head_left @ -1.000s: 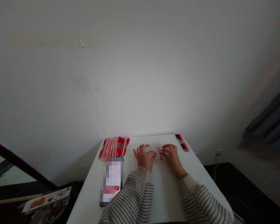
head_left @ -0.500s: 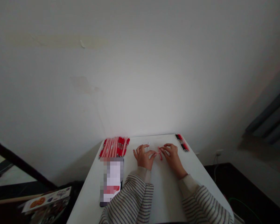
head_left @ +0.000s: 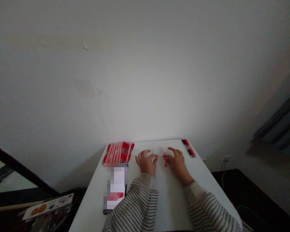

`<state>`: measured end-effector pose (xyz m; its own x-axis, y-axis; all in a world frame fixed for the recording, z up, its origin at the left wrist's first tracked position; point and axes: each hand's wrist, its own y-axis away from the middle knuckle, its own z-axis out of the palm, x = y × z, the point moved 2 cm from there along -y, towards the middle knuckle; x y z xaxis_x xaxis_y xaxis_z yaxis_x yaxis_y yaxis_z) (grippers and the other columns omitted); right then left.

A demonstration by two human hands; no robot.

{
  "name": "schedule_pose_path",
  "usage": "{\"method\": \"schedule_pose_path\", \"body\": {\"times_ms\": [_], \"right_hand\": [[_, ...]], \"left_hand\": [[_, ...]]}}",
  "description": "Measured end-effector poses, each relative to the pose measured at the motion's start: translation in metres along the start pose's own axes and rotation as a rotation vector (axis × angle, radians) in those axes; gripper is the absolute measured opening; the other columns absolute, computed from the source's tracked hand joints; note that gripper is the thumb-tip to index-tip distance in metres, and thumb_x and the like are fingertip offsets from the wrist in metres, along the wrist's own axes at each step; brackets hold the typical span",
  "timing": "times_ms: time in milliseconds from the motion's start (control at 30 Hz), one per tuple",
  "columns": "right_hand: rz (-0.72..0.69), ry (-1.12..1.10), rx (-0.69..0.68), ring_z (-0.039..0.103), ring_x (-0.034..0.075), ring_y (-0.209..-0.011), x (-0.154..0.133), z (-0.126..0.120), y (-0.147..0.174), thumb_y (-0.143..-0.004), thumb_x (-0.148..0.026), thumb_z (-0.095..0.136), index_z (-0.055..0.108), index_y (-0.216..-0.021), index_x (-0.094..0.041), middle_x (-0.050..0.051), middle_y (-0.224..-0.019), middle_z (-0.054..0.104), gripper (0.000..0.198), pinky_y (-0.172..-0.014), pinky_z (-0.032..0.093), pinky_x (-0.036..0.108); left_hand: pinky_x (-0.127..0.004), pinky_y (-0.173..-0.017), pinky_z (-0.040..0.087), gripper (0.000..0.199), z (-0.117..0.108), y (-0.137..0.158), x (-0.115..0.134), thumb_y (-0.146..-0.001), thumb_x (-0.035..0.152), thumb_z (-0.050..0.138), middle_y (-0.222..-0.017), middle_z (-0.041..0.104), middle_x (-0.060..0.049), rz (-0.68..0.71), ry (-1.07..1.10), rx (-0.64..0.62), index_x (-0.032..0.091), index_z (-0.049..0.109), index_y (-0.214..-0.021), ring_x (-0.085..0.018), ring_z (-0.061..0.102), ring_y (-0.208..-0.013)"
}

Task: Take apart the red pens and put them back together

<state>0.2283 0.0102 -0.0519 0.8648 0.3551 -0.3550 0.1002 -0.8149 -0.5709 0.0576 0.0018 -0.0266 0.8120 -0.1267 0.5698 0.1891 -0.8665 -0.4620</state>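
Observation:
My left hand pinches the left end of a thin pink strip-like piece between thumb and forefinger, its other fingers raised and curled. My right hand has thumb and fingertips closed at a short red-pink pen part, where the thin piece's right end also reaches. Whether the two pieces are joined is too small to make out. Just beyond my left fingers lies a slim white rod, partly hidden by them.
A row of pink and red pens lies at the white table's back left, above a phone with a blurred screen. Several black and red pens lie at the back right. The wall rises behind the table.
My left hand has shifted a little left, away from the right, and more of the thin pink piece shows between them. The red-pink pen part has turned more upright in the picture.

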Motion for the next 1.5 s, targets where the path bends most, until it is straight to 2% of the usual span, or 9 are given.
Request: {"method": "schedule_pose_path", "body": {"times_ms": [167, 500, 933, 1133, 1500], "right_hand": [[0.012, 0.021, 0.001, 0.040, 0.029, -0.115, 0.001, 0.001, 0.000, -0.081, -0.021, 0.058, 0.071, -0.095, -0.034, 0.004, -0.129, 0.052, 0.023, -0.093, 0.040, 0.048], [0.041, -0.026, 0.019, 0.043, 0.029, -0.111, 0.008, 0.006, 0.000, -0.078, -0.022, 0.062, 0.068, -0.082, -0.026, 0.004, -0.120, 0.059, 0.009, -0.091, 0.039, 0.046], [0.085, -0.079, 0.151, 0.050, 0.024, -0.097, 0.011, -0.003, -0.003, -0.084, -0.026, 0.053, 0.064, -0.091, -0.022, 0.006, -0.096, 0.067, 0.013, -0.086, 0.036, 0.039], [0.067, -0.082, 0.192, 0.051, 0.023, -0.095, 0.012, -0.004, -0.003, -0.086, -0.027, 0.051, 0.064, -0.090, -0.022, 0.006, -0.093, 0.067, 0.015, -0.083, 0.036, 0.038], [0.026, -0.136, 0.164, 0.049, 0.024, -0.097, 0.004, -0.004, -0.002, -0.086, -0.029, 0.052, 0.064, -0.092, -0.023, 0.005, -0.095, 0.066, 0.014, -0.085, 0.037, 0.039]], "left_hand": [[-0.053, -0.107, 0.020, 0.007, 0.001, 0.000, -0.002, -0.070, 0.034, 0.071, -0.111, 0.061, 0.000, -0.009, 0.013, 0.014, 0.034, 0.074, -0.076, -0.024, 0.042, -0.115], [-0.049, -0.104, 0.025, 0.005, 0.001, -0.001, -0.002, -0.070, 0.034, 0.071, -0.109, 0.062, 0.001, -0.002, 0.004, 0.034, 0.036, 0.073, -0.075, -0.023, 0.044, -0.113], [-0.051, -0.105, 0.024, 0.005, 0.002, 0.000, -0.004, -0.071, 0.035, 0.071, -0.108, 0.062, 0.000, 0.010, 0.013, 0.099, 0.034, 0.073, -0.075, -0.023, 0.045, -0.111], [-0.052, -0.103, 0.027, 0.004, 0.002, 0.000, -0.004, -0.071, 0.033, 0.071, -0.106, 0.063, 0.000, 0.018, 0.022, 0.110, 0.035, 0.073, -0.074, -0.023, 0.047, -0.109], [-0.051, -0.104, 0.026, 0.005, 0.005, 0.001, -0.004, -0.069, 0.035, 0.073, -0.108, 0.062, 0.001, 0.034, 0.028, 0.072, 0.037, 0.073, -0.074, -0.023, 0.048, -0.108]]}}
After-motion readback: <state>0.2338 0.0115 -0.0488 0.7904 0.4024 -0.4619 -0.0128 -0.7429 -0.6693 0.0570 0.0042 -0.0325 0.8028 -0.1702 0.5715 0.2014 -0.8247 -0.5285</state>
